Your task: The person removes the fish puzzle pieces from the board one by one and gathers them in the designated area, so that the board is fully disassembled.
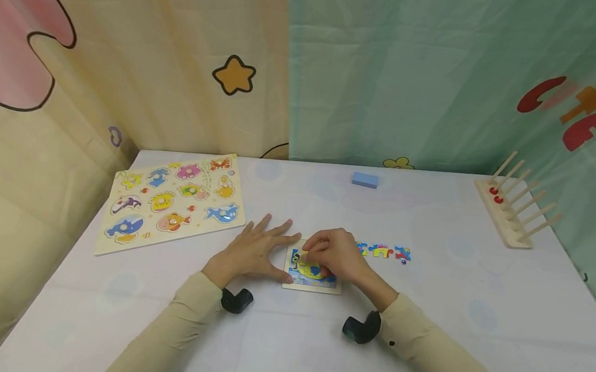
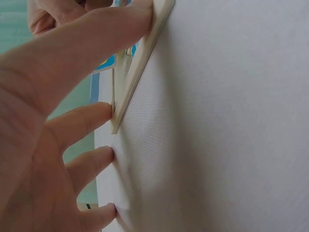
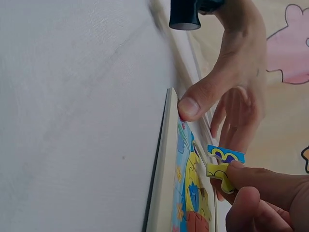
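Observation:
A small jigsaw puzzle in a pale wooden frame (image 1: 312,289) lies flat on the table, its picture yellow and blue. My left hand (image 1: 253,254) spreads its fingers at the frame's left side. In the left wrist view, the thumb (image 2: 120,26) rests on one edge and the index fingertip touches near a corner; the other fingertips are on the table. My right hand (image 1: 338,256) is above the puzzle. It pinches a yellow and blue puzzle piece (image 3: 218,171), held tilted just off the board. Several loose puzzle pieces (image 1: 381,251) lie right of the board, partly behind the right hand.
A large wooden peg puzzle with sea animals (image 1: 171,223) lies at the left. At the back is a blue block (image 1: 365,180). A wooden rack with slanting pegs and red beads (image 1: 511,217) stands at the right. Curtains (image 1: 391,71) hang behind the table.

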A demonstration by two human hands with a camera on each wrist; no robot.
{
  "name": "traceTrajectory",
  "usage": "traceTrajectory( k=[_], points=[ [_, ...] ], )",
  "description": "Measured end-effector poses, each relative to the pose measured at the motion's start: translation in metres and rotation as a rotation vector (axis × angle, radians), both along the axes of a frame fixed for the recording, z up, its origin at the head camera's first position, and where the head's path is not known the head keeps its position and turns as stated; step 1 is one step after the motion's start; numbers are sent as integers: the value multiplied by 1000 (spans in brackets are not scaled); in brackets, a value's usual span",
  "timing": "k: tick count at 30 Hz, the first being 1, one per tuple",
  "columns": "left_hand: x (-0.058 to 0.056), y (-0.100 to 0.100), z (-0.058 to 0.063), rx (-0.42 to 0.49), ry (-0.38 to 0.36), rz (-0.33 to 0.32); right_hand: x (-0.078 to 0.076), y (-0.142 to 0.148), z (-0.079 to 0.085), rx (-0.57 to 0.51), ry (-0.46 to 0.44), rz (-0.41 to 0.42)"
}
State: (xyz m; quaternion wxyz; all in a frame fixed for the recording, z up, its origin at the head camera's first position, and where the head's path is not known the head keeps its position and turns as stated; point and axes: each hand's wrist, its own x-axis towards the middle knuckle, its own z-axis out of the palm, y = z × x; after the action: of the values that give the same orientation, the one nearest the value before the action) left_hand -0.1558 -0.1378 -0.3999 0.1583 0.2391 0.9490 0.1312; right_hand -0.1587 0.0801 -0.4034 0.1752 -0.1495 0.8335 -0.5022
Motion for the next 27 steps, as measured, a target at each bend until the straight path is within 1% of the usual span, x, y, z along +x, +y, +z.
traceTrajectory(
  k=[4, 8, 14, 18, 27],
  points=[
    [0, 0, 0, 0, -4, 2, -1, 6, 0, 34, -13, -29],
    [0, 0, -1, 6, -13, 3, 1, 15, 0, 72, -38, -65],
    [0, -1, -1, 16, -11, 1, 4, 35, 0, 46, -114, -141],
    [0, -1, -1, 22, -2, -5, 5, 52, -1, 62, -142, -177],
    [1, -1, 0, 32, -8, -1, 5, 88, 4, 136, -148, -248]
  ],
)
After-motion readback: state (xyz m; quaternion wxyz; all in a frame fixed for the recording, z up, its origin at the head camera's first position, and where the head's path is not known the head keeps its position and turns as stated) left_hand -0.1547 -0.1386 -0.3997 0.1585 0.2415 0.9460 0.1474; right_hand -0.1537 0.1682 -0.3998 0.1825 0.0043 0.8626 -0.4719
